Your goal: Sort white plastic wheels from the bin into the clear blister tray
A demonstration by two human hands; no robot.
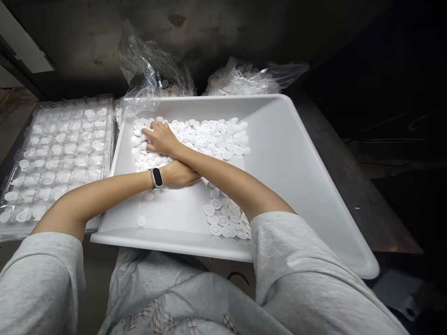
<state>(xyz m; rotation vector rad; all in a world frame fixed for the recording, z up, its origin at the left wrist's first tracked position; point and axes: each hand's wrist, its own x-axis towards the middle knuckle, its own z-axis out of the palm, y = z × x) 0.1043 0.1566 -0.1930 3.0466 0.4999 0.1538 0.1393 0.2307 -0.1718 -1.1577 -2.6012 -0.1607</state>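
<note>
My right hand reaches across to the far left of the white tray. Its fingers bend down into a pile of small white plastic discs, with white discs between thumb and forefinger. Under my right forearm lies my left hand, a band with a dark screen on its wrist. The left fingers are stretched out to the right, low over the near edge of the pile, partly covered by the crossing forearm. What is under the left palm is hidden. A second heap of discs sits at the tray's near side.
To the left stands a clear compartment tray with white discs in its rows of pockets. Behind the white tray are two clear plastic bags, one at the left and one further right. A lone disc lies near the front rim.
</note>
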